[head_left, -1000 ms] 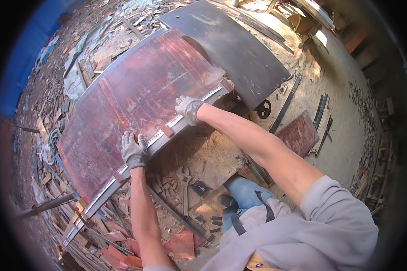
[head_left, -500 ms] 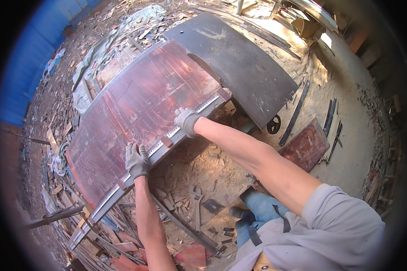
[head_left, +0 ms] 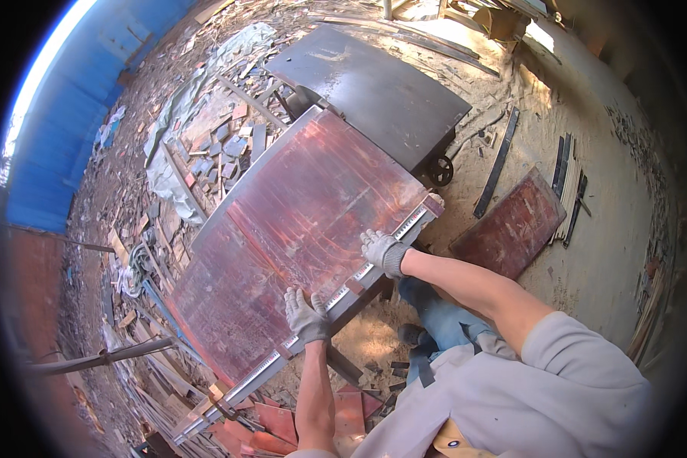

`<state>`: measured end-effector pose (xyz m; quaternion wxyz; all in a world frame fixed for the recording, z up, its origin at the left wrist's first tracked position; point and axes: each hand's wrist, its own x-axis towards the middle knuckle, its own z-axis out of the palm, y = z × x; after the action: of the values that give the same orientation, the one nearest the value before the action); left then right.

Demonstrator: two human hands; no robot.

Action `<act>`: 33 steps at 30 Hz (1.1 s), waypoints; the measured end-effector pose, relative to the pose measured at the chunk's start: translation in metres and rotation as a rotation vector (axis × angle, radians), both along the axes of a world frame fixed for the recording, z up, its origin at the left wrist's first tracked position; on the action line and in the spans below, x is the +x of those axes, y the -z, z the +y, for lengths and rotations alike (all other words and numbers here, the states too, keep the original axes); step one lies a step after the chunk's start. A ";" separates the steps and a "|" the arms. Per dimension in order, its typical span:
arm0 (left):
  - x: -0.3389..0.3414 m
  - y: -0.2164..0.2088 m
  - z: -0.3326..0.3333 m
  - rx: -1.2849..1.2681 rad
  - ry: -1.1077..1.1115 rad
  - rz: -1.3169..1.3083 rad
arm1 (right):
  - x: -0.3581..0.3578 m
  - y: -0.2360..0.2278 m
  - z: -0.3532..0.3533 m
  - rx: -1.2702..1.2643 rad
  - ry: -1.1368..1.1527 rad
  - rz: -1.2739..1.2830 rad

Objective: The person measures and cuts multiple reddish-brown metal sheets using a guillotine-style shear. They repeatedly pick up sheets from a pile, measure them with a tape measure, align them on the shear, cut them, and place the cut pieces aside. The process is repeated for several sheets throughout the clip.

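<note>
Head view: readable marking is the white scale strip (head_left: 413, 220) along the front of the setup, printed with black and red graduations and digits; too small to read cleanly here, and parts are covered by small red-brown blocks (head_left: 356, 287). Strip sits on a metal rail (head_left: 240, 393) running along the near side of the desk (head_left: 356, 307).

Red-brown panel (head_left: 298, 221) lies flat on the desk, near edge along the rail. Surface scuffed, glossy in patches, with a darker line across it.

Left hand (head_left: 306, 314), grey knit glove: palm down at panel's near edge, fingers straight and a bit apart. Right hand (head_left: 385, 252), same glove: on the same edge, farther right, fingers stretched out over the panel; can't tell the exact gaps. Neither is clamped on anything.

Dark grey plate (head_left: 374, 91) beyond the panel, spoked handwheel (head_left: 439, 170) below its corner. Smaller red-brown board (head_left: 511, 225) on the ground (head_left: 611, 229) to the right, dark strip (head_left: 498, 164) near it.

Outdoor-looking yard: blue wall (head_left: 91, 114) upper left, wood scraps (head_left: 214, 153) and a grey-green sheet (head_left: 168, 187) scattered left, sun patches upper right.
</note>
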<state>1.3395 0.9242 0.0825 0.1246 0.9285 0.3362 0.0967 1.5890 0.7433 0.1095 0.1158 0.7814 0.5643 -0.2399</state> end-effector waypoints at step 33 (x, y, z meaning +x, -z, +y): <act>0.348 0.050 -0.155 0.064 -0.398 0.148 | 0.549 0.053 0.108 0.463 0.172 -0.109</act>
<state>1.6871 0.7693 0.0322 0.0486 0.8518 0.5180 0.0618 2.1382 0.8511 0.0564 -0.0567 0.8439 0.5287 -0.0706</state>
